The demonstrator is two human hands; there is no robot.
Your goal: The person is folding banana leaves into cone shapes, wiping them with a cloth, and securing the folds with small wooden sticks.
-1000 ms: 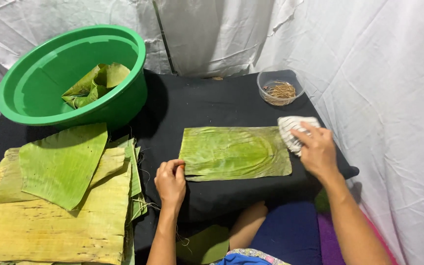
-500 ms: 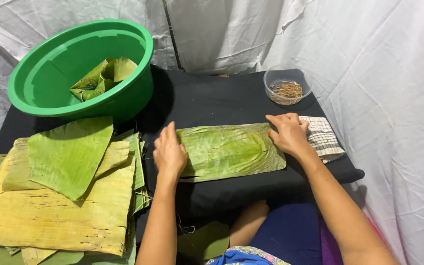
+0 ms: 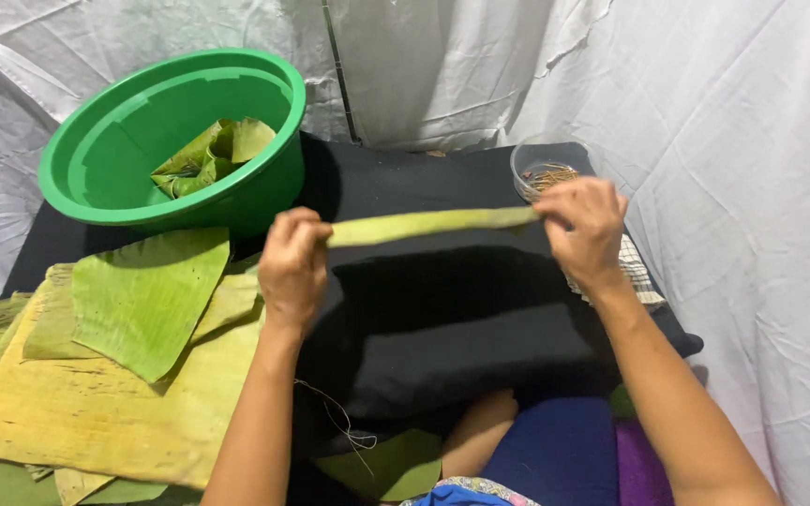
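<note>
Head view: both hands raised over a black tabletop (image 3: 461,319).
Leaf (image 3: 428,225): lifted clear of the tabletop, seen edge-on as a thin green strip stretched between the hands.
Left hand (image 3: 294,267): fingers closed, pinching the leaf's left end.
Right hand (image 3: 583,230): fingers closed on the right end.
Basin (image 3: 96,164): green, far left, folded leaves inside.
Leaf stack (image 3: 114,375): left of the left hand.
Bowl (image 3: 532,169): clear, behind the right hand.
Cloth (image 3: 637,276): checked, under the right wrist.
</note>
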